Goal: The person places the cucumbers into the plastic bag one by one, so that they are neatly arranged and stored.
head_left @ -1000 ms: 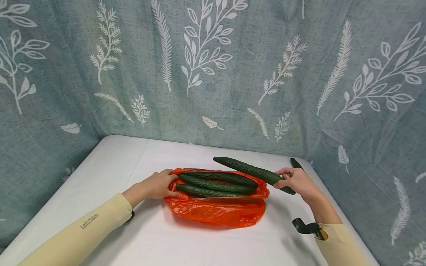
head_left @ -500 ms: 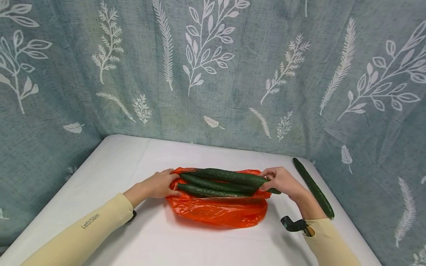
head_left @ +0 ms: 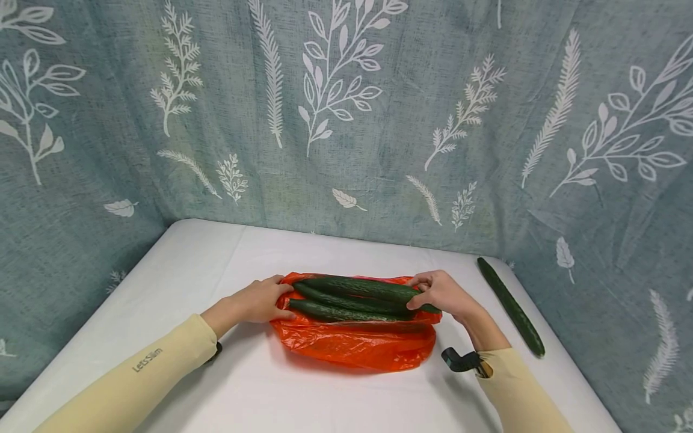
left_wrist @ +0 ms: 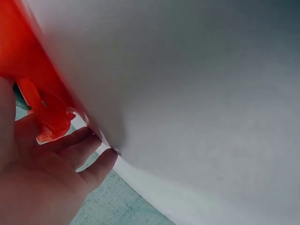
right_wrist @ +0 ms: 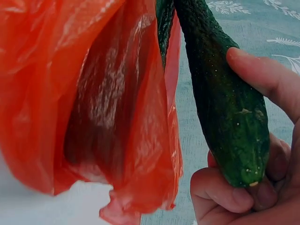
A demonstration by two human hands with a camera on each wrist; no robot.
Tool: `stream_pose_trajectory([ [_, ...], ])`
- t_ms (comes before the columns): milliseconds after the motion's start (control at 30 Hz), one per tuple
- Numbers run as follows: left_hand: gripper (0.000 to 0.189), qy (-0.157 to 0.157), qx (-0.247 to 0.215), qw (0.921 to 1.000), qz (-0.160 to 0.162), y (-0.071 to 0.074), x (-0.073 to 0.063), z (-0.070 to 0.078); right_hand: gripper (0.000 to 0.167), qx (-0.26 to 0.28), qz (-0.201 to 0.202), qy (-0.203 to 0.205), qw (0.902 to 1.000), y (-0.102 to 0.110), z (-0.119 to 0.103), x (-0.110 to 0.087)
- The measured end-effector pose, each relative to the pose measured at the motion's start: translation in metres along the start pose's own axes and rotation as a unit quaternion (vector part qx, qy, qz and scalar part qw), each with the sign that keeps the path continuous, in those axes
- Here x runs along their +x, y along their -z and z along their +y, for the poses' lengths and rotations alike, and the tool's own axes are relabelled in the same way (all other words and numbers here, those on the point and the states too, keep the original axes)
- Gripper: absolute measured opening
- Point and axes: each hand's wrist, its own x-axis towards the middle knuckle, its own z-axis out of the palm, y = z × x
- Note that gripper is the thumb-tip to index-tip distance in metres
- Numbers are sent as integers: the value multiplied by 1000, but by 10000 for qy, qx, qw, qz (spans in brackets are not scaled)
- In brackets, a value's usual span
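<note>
An orange-red plastic bag [head_left: 354,347] lies on the white table with its mouth wide, and two dark green cucumbers [head_left: 341,311] show side by side inside. My left hand [head_left: 261,300] holds the bag's left end, fingers at the far rim and thumb at the near one. In the left wrist view, a fold of the bag [left_wrist: 58,123] sits between thumb and fingers. My right hand [head_left: 441,294] grips the right end of another cucumber [head_left: 352,285], which lies along the bag's far side over the opening. The right wrist view shows thumb and fingers round the cucumber's blunt end [right_wrist: 234,126].
One more cucumber [head_left: 511,307] lies on the table at the right, beyond my right forearm. A grey-green curtain [head_left: 346,150] with white leaf prints stands behind the table [head_left: 325,403] and along both sides.
My right hand has brought the cucumber left and down from above the bag's right end into its mouth. The cucumber at the far right has come into fuller view. My left hand stays put.
</note>
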Motion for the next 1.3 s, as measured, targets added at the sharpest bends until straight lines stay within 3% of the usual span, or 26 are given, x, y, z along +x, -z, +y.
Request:
stream_pose_trajectory([
  [367, 73, -88, 4, 10000, 3, 1, 0, 1, 46, -174, -49, -24, 9998, -8, -2, 21],
  [800, 70, -124, 45, 9999, 26, -1, -1, 1, 46, -1170, -200, 234, 9927, -9, -7, 35],
  [967, 70, -153, 74, 9999, 10, -4, -1, 1, 47, -1371, -246, 139, 9902, -13, -2, 41],
  [1300, 71, -175, 85, 9998, 40, -4, 0, 0, 51, -1468, -244, 20, 9889, -16, -1, 40],
])
